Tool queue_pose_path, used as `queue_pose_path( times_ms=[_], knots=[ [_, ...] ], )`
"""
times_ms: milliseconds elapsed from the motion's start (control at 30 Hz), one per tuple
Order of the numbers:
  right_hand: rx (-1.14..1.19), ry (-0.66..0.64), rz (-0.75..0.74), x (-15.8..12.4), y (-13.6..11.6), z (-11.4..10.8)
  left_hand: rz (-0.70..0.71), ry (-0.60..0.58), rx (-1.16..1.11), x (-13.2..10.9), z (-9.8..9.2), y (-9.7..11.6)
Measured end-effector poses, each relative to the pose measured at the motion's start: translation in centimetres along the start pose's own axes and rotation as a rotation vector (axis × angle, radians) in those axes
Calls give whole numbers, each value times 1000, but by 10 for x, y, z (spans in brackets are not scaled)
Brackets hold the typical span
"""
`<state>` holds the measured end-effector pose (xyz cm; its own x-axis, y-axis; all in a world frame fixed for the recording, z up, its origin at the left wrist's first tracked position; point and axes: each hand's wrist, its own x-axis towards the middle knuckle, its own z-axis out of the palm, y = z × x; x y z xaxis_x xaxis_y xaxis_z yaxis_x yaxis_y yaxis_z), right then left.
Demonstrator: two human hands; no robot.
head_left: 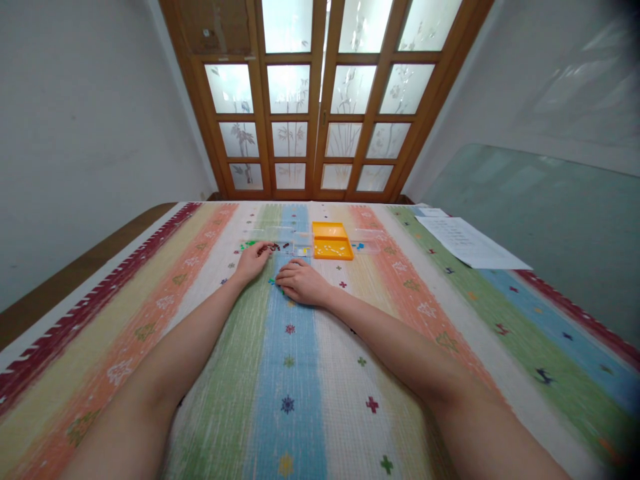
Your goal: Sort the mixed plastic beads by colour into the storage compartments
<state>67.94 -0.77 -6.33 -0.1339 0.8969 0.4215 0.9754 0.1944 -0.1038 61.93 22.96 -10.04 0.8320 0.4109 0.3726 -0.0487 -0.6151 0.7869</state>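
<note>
Both my arms reach forward over a striped cloth. My left hand rests near small dark and green pieces, its fingers curled as if pinching something too small to make out. Lying on the cloth, my right hand has its fingers bent over small green pieces at its fingertips. An orange tray with small pale pieces in it sits just beyond my right hand. Clear plastic boxes stand on both sides of the orange tray.
A printed paper sheet lies at the far right of the cloth. A glass pane leans along the right wall. Wooden doors with frosted glass stand behind the table. The table's bare wooden edge shows at the left.
</note>
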Motion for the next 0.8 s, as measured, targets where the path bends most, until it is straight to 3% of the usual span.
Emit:
queue_pose_path(
  times_ms=[467,633,800],
  knots=[
    [-54,-4,17,3,-1,4,3,-2,16,0,0,0],
    [-10,153,137,-1,12,2,4,-8,9,0,-2,3],
    [27,369,410,-11,41,-3,22,-21,47,-2,-3,6]
  ],
)
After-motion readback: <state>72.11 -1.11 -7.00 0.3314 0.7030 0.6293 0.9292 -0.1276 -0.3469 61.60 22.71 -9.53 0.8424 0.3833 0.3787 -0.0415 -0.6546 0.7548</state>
